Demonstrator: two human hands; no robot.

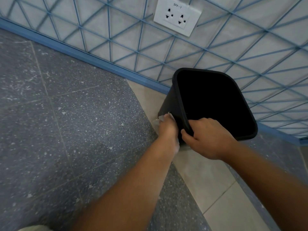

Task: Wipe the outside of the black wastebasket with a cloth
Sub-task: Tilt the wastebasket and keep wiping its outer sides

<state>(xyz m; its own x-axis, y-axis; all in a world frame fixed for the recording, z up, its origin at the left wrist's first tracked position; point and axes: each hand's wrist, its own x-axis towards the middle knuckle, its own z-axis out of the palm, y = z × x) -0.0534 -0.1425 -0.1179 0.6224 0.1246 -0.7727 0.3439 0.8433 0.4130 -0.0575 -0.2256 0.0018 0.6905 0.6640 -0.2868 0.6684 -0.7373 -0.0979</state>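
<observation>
The black wastebasket [170, 100] stands on the floor by the wall, tilted toward me so its dark inside shows. My right hand [206, 139] grips its near rim, thumb outside and fingers hooked over the edge. My left hand [168, 129] presses a white cloth [160, 118] against the basket's left outer wall, low down. Most of the cloth is hidden under the hand; only a crumpled edge shows past the fingers.
A wall with a blue triangle pattern [216, 52] and a blue skirting [83, 54] runs behind the basket. A white double socket [177, 16] sits on the wall above. Grey speckled floor [66, 122] lies to the left, with a beige tile strip [208, 180] under my arms.
</observation>
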